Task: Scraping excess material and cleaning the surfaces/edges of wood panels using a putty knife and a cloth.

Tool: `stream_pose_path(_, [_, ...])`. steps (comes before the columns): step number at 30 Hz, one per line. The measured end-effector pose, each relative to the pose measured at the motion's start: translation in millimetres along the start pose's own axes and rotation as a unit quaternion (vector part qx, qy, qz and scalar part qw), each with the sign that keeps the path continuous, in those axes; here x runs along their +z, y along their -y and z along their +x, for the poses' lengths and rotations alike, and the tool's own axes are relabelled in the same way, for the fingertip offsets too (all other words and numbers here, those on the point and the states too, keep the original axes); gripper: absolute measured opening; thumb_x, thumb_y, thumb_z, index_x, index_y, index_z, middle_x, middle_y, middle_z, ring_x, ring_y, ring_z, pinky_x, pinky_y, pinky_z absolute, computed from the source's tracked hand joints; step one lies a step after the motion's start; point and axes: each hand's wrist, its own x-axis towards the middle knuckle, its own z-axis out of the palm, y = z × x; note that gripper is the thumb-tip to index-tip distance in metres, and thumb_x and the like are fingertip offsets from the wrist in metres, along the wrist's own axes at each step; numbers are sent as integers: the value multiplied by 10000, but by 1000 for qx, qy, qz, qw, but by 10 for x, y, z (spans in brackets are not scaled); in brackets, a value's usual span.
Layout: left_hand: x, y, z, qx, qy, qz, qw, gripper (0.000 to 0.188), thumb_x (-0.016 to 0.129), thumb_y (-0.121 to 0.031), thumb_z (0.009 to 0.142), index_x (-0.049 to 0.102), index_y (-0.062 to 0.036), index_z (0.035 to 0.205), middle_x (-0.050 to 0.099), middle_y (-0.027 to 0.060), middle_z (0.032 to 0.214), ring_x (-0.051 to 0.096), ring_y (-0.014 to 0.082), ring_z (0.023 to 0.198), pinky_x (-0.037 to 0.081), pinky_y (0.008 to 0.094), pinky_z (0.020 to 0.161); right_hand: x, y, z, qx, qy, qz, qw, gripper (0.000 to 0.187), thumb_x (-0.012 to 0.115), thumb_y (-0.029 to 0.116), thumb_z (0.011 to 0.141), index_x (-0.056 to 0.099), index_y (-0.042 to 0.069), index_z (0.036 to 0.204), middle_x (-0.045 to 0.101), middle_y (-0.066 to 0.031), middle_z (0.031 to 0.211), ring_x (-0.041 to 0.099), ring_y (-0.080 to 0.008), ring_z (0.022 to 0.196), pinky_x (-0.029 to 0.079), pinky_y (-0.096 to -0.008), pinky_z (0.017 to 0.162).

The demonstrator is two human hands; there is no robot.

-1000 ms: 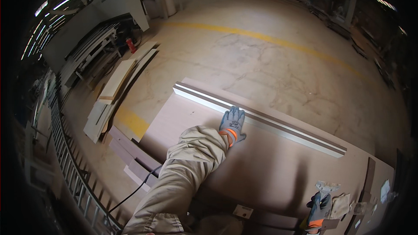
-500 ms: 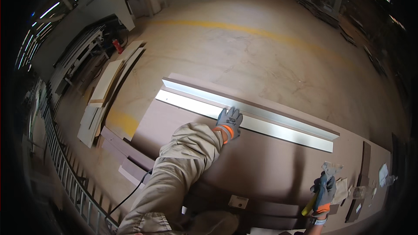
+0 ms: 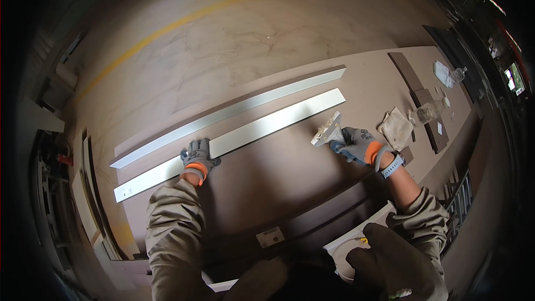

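A long white strip (image 3: 278, 119) lies flat on a brown panel surface (image 3: 267, 167). My left hand (image 3: 199, 157), in a grey glove with an orange cuff, reaches across it, fingertips over the far edge and thumb at the near side. Behind it runs an L-shaped or upright-edged strip (image 3: 234, 110), pale on its near face and brown on top. My right hand (image 3: 356, 146), gloved alike, is closed around a scraper (image 3: 327, 130) with a broad, crusted edge. The scraper is raised near the right end of the white strip; its handle is mostly hidden by the hand.
Right of my right hand lie a beige cloth (image 3: 396, 128), dark brown strips (image 3: 409, 75) and clear plastic bottles (image 3: 426, 112). A white bucket or tub (image 3: 344, 256) stands by my legs. Boards (image 3: 89, 189) are stacked at left on the floor.
The view has swung, so the strips now slope up to the right. My right hand with the scraper has come closer to the white strip. My left hand remains on that strip.
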Motion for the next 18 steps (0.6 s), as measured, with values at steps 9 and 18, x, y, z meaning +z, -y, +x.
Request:
stream_pose_path(9, [83,770,-872,-91,50,-23,994,931,749,-444,552,341,-208,1355,244,187,1411,208,360,1318,193,543,1029,-445,-563,575,68,77,-210,972,335,520,346,821,600,62,979,607,-66,743,570,-184,613,458,-327,570])
stream_pose_path(18, [109,500,-876,-209,28,3,978,765,451,-600,789,338,-84,1343,229,182,1434,160,387,1334,116,573,1040,-331,-329,1085,51,182,-199,962,452,384,420,867,594,58,1038,627,-121,888,615,-232,777,473,-343,726])
